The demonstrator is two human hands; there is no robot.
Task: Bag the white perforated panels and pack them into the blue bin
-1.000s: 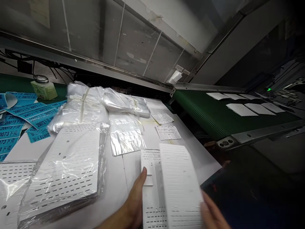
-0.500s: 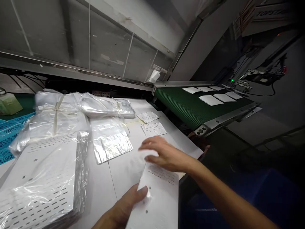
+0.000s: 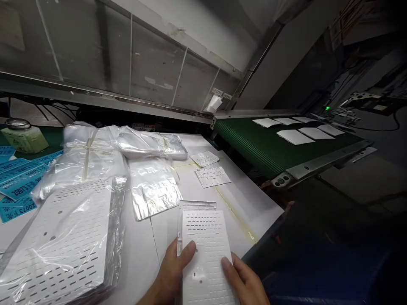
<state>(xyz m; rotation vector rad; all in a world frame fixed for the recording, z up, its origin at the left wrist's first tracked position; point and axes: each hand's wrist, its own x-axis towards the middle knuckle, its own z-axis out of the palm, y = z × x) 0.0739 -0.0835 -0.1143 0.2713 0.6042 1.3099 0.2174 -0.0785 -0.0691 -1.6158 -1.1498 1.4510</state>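
Note:
Between my hands is a white slotted plastic panel [image 3: 206, 237], lying over a second white panel [image 3: 197, 205] whose top and left edges show behind it. My left hand [image 3: 173, 269] grips both along the left side, thumb on the front face. My right hand [image 3: 244, 281] holds the front panel by its right edge, thumb on top and fingers behind. Two small white perforated pieces [image 3: 212, 177] lie on the paper-covered table beyond. A stack of similar slotted panels in clear plastic bags [image 3: 73, 237] sits to the left.
Bundled clear bags [image 3: 92, 154] and a loose pile of bags [image 3: 154, 188] lie mid-table. Blue printed labels [image 3: 22, 178] and a metal-topped bottle [image 3: 23, 135] are at far left. A green conveyor [image 3: 251, 140] carrying white pieces [image 3: 295, 136] runs at right, beside a metal panelled wall.
My right hand has come down from above the panel and now holds its right edge. A second panel shows behind the first. The view has shifted slightly left.

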